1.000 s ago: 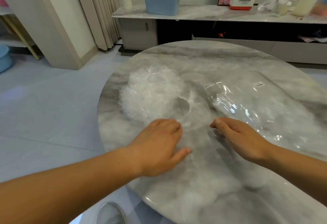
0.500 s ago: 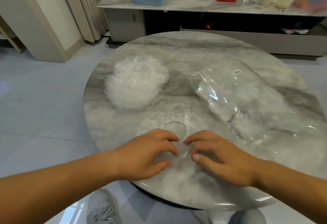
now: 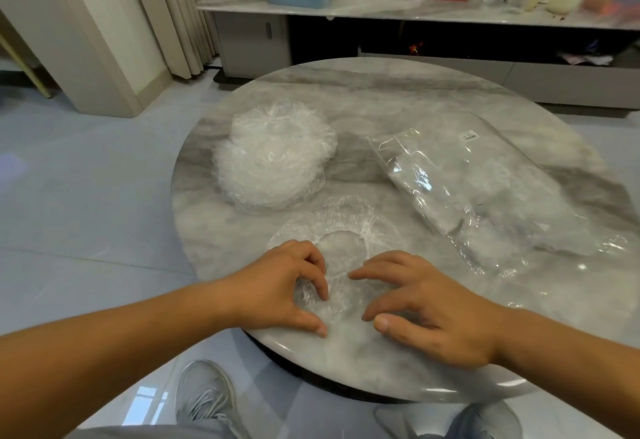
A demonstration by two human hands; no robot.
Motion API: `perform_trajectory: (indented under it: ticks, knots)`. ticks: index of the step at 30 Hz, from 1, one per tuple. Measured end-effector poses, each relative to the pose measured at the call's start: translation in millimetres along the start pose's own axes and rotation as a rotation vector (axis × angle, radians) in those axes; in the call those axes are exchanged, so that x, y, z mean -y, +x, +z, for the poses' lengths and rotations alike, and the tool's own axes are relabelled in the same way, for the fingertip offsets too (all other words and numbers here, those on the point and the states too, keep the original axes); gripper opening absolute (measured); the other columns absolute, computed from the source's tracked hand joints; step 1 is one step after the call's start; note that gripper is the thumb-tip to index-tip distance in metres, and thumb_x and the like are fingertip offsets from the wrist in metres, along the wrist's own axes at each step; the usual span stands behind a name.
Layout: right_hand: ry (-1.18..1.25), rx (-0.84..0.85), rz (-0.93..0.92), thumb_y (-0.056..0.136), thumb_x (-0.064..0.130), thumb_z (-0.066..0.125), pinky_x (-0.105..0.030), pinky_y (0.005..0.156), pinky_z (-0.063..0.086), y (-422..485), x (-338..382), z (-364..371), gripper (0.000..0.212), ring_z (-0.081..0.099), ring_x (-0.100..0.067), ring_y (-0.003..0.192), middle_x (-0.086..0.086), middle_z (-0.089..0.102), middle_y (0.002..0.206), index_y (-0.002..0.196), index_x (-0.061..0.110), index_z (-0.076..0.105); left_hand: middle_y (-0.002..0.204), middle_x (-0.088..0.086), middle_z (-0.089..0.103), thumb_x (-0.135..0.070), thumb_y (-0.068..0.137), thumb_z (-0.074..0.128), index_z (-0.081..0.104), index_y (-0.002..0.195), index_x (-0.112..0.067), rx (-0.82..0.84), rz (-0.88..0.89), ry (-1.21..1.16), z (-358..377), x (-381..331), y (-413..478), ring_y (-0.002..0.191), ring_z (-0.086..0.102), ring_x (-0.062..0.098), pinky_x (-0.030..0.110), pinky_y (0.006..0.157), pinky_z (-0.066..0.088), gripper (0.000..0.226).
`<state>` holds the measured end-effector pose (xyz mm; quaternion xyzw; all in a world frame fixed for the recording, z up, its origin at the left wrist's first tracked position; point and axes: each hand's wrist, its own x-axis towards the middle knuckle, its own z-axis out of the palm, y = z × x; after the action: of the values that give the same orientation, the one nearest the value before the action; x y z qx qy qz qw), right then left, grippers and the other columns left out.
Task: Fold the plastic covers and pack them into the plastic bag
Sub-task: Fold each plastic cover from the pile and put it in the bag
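Head view: left hand [image 3: 277,286] fingers were curled, pinching the near edge of the plastic cover [image 3: 346,230]. Right hand [image 3: 433,307] was half-open, bent fingertips resting on it. Cover lay between both hands on the table [image 3: 381,92], near the cover stack [image 3: 273,158], left of the plastic bag [image 3: 485,196].

Desk [image 3: 433,99] first: a polished marble-look top with grey and white veins, glossy enough to carry glare along its lower right edge. At bottom centre, the single cover [image 3: 346,227] is thin clear plastic film, crinkled, with a puckered rim. Up and left of it sits the stack of covers [image 3: 273,158], the same film layered to a frosty, wrinkled white. On the right, the plastic bag [image 3: 485,189] is clear, shiny and creased, with a small white label [image 3: 468,135]. The floor [image 3: 86,178] tiles are glossy. The shoe [image 3: 207,400] at the bottom is grey cloth.
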<state>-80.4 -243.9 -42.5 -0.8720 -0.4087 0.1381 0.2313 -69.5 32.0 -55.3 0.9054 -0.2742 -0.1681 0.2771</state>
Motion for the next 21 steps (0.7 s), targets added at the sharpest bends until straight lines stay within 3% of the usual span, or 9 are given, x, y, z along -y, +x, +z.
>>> perform_trajectory:
  ticks: [4, 9, 13, 17, 21]
  knots:
    - [-0.068, 0.143, 0.048, 0.099, 0.064, 0.021, -0.036, 0.117, 0.022, 3, 3, 2, 0.06, 0.018, 0.005, 0.144, 0.024, 0.043, 0.152, 0.117, 0.035, 0.071, 0.123, -0.025, 0.043, -0.056, 0.063, 0.089, 0.075, 0.1, -0.038, 0.073, 0.005, 0.039, -1, -1, 2, 0.119, 0.036, -0.005, 0.013, 0.104, 0.031, 0.043]
    - [-0.093, 0.136, 0.051, 0.099, 0.068, 0.004, -0.035, 0.115, 0.027, 6, -4, 7, 0.08, 0.025, 0.004, 0.142, 0.024, 0.046, 0.15, 0.124, 0.028, 0.068, 0.126, -0.025, 0.046, -0.045, 0.07, 0.089, 0.077, 0.097, -0.036, 0.076, -0.002, -0.009, -8, 4, 3, 0.122, 0.039, -0.006, 0.01, 0.102, 0.033, 0.031]
    - [0.031, 0.073, 0.066, 0.101, 0.063, 0.018, -0.035, 0.114, 0.031, 8, -8, 5, 0.067, 0.035, 0.004, 0.137, 0.023, 0.055, 0.142, 0.131, 0.028, 0.067, 0.118, -0.028, 0.054, -0.039, 0.073, 0.089, 0.079, 0.085, -0.037, -0.028, -0.048, -0.167, -11, 4, 4, 0.12, 0.048, -0.004, 0.017, 0.101, 0.041, 0.015]
    - [0.242, -0.018, 0.111, 0.101, 0.056, 0.03, -0.028, 0.113, 0.032, 7, -7, 1, 0.053, 0.038, -0.005, 0.14, 0.023, 0.057, 0.138, 0.112, 0.03, 0.076, 0.102, -0.019, 0.057, -0.045, 0.069, 0.086, 0.08, 0.08, -0.037, -0.122, -0.078, -0.3, -15, -2, 6, 0.103, 0.059, 0.008, 0.027, 0.093, 0.049, 0.016]
    - [0.218, -0.02, 0.08, 0.1, 0.055, 0.034, -0.021, 0.113, 0.027, 8, -3, 0, 0.051, 0.033, -0.007, 0.142, 0.022, 0.054, 0.143, 0.106, 0.029, 0.078, 0.091, -0.011, 0.066, -0.042, 0.076, 0.083, 0.081, 0.082, -0.03, -0.114, -0.082, -0.357, -12, -4, 7, 0.09, 0.065, 0.012, 0.035, 0.088, 0.053, 0.014]
